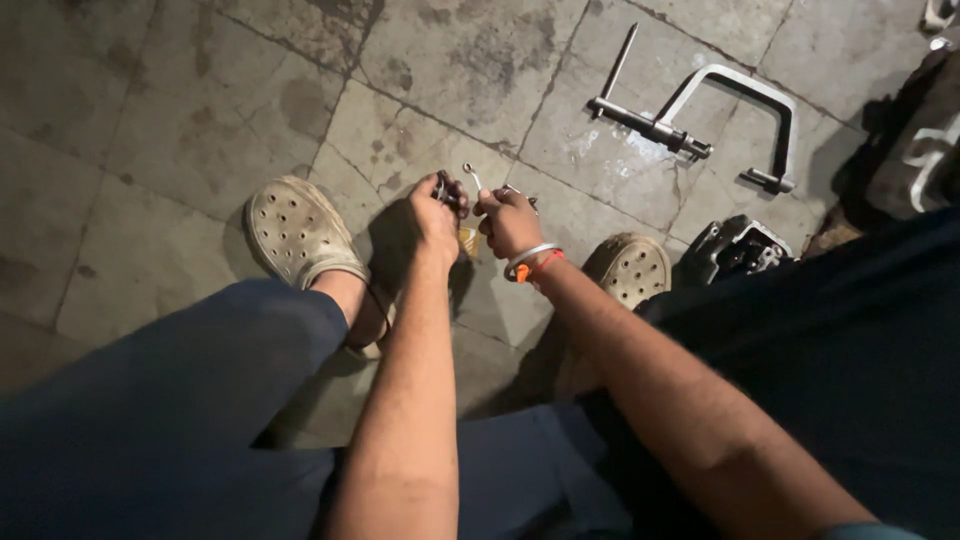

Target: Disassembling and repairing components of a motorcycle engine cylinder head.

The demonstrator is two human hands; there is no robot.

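Left hand point(432, 215) is covering a small dark part point(443, 188), too small to identify; yellow object point(468, 241) is hiding behind wrists.

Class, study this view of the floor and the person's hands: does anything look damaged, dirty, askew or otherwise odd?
Nothing is spilled or clearly broken. The stone floor is stained and blotchy. A metal C-shaped clamp tool lies loose on it, askew to the tile joints, and a grey metal part sits beside the right foot. Both hands, left hand and right hand, hold small items too dim to identify.
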